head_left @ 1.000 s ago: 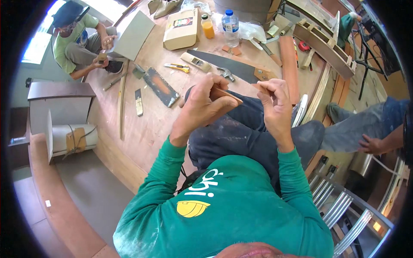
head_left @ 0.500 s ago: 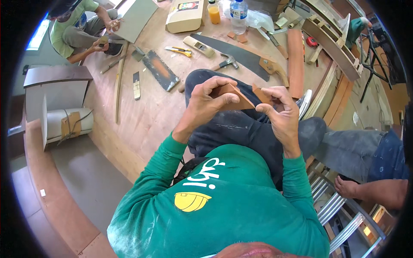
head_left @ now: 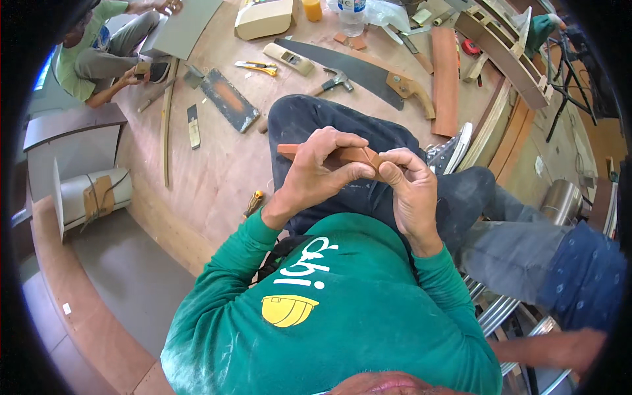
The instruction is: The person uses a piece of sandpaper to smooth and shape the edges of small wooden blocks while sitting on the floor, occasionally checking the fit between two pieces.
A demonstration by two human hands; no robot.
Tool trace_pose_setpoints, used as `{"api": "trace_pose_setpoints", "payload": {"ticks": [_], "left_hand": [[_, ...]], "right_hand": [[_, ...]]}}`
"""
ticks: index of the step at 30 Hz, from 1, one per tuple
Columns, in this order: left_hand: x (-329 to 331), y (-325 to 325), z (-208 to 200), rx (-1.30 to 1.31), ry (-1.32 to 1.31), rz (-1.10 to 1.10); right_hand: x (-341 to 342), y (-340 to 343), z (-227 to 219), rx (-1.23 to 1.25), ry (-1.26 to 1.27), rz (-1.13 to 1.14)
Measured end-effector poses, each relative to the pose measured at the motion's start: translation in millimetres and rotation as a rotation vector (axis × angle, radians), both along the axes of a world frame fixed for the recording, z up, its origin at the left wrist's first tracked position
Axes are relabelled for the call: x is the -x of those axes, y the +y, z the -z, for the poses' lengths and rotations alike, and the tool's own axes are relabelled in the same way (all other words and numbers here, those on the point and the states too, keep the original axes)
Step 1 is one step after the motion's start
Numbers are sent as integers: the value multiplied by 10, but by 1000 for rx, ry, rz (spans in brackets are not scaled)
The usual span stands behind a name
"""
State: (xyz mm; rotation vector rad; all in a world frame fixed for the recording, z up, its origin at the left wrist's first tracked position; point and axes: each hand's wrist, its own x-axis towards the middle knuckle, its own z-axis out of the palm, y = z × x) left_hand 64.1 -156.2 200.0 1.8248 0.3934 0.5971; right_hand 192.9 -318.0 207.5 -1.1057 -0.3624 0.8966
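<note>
Above my crossed legs, my left hand (head_left: 315, 170) grips a reddish-brown wood piece (head_left: 354, 155) between thumb and fingers. One end of it sticks out to the left past my knuckles. My right hand (head_left: 415, 194) pinches a smaller wood piece (head_left: 375, 160) of the same colour, mostly hidden behind the fingertips. The two pieces meet end to end at an angle between my hands. Beyond my knees lie a claw hammer (head_left: 338, 80), a handsaw (head_left: 355, 69) and a wooden block plane (head_left: 288, 58).
On the plywood surface are a yellow utility knife (head_left: 258, 67), a dark sanding board (head_left: 228, 100), a chisel (head_left: 193, 126) and a reddish board (head_left: 445, 82). A co-worker (head_left: 99, 59) sits at far left with a grey panel (head_left: 181, 33). Another person's arm (head_left: 556, 349) is at right.
The two wood pieces, apart before, now touch. The left piece has turned so its narrow edge shows. At right, the other person's arm has moved lower. The view has shifted slightly.
</note>
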Motion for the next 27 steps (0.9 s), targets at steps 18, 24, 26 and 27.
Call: {"api": "trace_pose_setpoints", "payload": {"ticks": [18,24,26,27], "left_hand": [[74,85,-46,94,-66,-54],[184,239,-2,286,-193,-243],[211,272,-26,300,-206,-259],[226,287,-36,307,-215,-269]], "right_hand": [[160,27,-108,-8,-168,-7],[146,162,32,14,-313,-18],[111,274,26,-3,-456,-28],[120,316,-4,4,-442,-17]]}}
